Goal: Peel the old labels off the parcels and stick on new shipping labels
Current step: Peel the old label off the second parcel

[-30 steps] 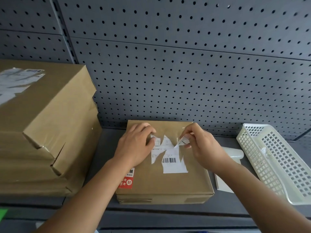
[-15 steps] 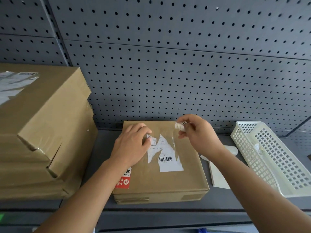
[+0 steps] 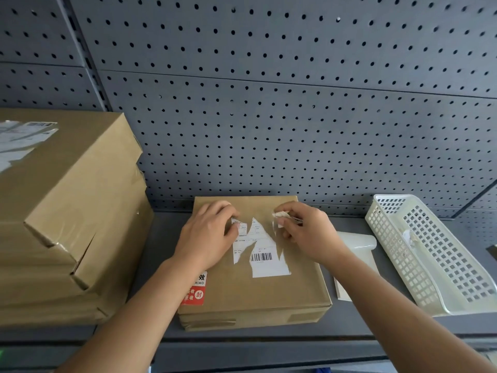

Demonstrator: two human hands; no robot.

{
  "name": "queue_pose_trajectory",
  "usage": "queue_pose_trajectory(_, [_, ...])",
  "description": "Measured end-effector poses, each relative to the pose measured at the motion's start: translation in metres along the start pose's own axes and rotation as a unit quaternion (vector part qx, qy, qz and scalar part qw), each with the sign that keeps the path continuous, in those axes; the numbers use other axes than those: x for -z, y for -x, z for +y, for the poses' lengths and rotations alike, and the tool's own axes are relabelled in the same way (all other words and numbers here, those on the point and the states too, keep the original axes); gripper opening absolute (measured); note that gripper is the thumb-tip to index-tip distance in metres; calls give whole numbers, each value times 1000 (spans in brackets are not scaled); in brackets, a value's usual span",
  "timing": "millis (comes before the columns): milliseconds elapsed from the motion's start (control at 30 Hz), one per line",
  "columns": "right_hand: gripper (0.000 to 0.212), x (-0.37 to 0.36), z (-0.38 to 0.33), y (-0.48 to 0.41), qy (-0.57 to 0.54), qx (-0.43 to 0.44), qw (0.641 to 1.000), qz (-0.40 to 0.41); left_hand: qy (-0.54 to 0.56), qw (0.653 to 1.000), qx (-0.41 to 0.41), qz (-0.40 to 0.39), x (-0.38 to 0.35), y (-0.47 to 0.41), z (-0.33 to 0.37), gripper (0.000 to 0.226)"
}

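Note:
A flat brown parcel (image 3: 258,292) lies on the grey shelf in front of me. Its white old label (image 3: 265,254) is torn into jagged pieces, with a barcode on the lower part. A red and white sticker (image 3: 195,289) sits at the parcel's left edge. My left hand (image 3: 207,232) rests on the parcel's top with curled fingers touching the label's left upper corner. My right hand (image 3: 306,232) pinches a small torn-off label scrap (image 3: 279,215) just above the parcel's right upper part.
A stack of larger brown boxes (image 3: 67,216) stands at the left, the top one bearing a label. A white perforated basket (image 3: 430,251) lies at the right. A roll of glossy label backing (image 3: 355,254) lies between parcel and basket. Grey pegboard (image 3: 269,103) rises behind.
My right hand tore a strip from the label's upper right part and lifted it away, then came back down slightly with the crumpled scrap. My left hand stayed on the parcel.

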State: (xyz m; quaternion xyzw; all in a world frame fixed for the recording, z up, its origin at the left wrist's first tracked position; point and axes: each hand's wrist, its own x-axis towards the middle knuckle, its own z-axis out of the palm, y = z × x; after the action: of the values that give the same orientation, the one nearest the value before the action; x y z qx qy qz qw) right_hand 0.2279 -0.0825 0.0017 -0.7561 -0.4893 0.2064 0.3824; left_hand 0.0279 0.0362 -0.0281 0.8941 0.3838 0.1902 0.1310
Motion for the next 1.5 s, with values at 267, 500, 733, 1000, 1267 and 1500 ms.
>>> queue_pose_trajectory(267, [8,31,14,7,-41,-39,998,37,-5,999,-40,-2,5,4,7,25])
queue_pose_trajectory(500, [18,98,61,13,-119,-64,986,100,12,998,-66,-4,-2,0,7,28])
queue_pose_trajectory(733, [10,186,120,30,48,-169,956,237,46,998,-45,-12,-4,1,5,31])
queue_pose_trajectory(1000, [26,191,187,23,256,-253,912,196,73,997,-24,-29,-3,1,8,31])
queue_pose_trajectory(1267, [20,167,197,24,310,-263,907,105,73,996,-30,-29,-2,0,7,33])
queue_pose_trajectory(1500, [33,168,181,22,252,-279,921,103,67,997,-14,-42,-4,-2,7,21])
